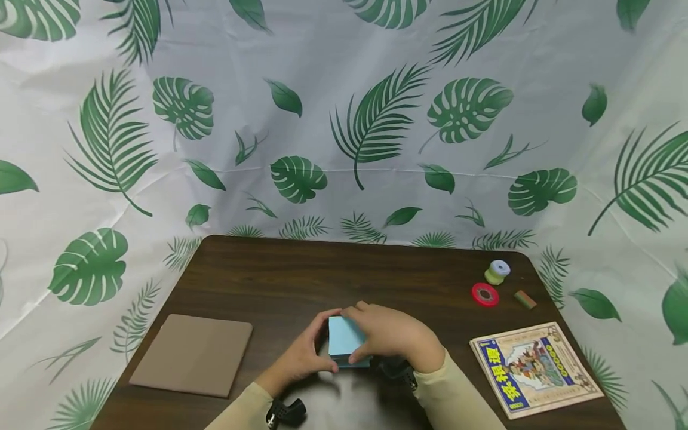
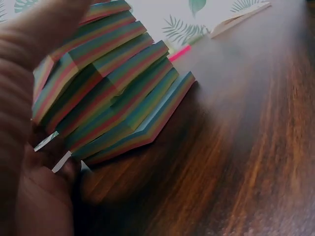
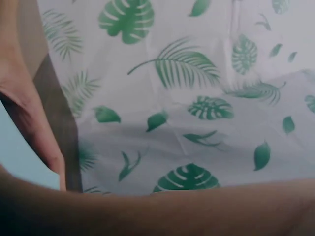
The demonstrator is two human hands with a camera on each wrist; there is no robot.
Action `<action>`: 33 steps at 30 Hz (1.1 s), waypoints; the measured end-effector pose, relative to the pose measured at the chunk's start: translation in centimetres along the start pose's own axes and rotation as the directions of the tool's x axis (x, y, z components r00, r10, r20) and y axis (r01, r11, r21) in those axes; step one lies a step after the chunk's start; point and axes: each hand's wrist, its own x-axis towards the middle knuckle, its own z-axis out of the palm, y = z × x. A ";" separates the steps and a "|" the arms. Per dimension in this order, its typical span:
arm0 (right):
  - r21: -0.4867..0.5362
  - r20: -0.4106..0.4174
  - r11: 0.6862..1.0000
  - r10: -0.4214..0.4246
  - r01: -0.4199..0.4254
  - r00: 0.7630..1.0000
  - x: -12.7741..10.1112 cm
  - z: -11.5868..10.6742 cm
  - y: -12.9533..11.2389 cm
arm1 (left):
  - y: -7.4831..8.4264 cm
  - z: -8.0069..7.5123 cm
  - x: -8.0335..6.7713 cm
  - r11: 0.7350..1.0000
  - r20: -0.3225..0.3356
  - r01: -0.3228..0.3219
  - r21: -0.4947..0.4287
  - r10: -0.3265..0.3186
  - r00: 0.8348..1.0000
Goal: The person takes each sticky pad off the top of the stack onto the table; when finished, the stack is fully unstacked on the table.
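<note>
A stack of paper note pads (image 1: 346,335) with a light blue top stands on the dark wooden table in front of me. In the left wrist view the uneven note pads (image 2: 118,93) show edges striped in green, yellow, red and blue. My left hand (image 1: 303,355) holds the stack's left side between thumb and fingers. On the right, my right hand (image 1: 395,334) grips it, with the thumb at the near edge and fingers over the far side. The right wrist view catches only part of the light blue paper (image 3: 22,155) beside skin.
A flat brown board (image 1: 193,355) lies at the left of the table (image 1: 301,269). At the right are illustrated booklets (image 1: 537,370), a red ring-shaped roll (image 1: 485,295), a small spool-like stack (image 1: 497,272) and a small striped block (image 1: 525,300). A leaf-patterned curtain (image 1: 317,131) hangs behind.
</note>
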 end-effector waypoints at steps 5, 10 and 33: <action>-0.119 -0.029 0.993 0.004 -0.007 1.000 0.4 0.8 -0.5 | 0.7 0.0 0.1 0.993 -0.026 0.080 0.091 -0.078 0.997; -0.140 -0.045 0.990 0.007 -0.013 0.999 0.7 0.8 -0.5 | 1.2 0.1 0.4 0.987 -0.071 0.113 0.118 -0.105 0.992; -0.058 -0.118 0.994 -0.099 0.093 0.988 1.1 0.5 0.9 | 0.1 0.4 0.1 0.980 -0.107 0.162 0.111 -0.150 0.983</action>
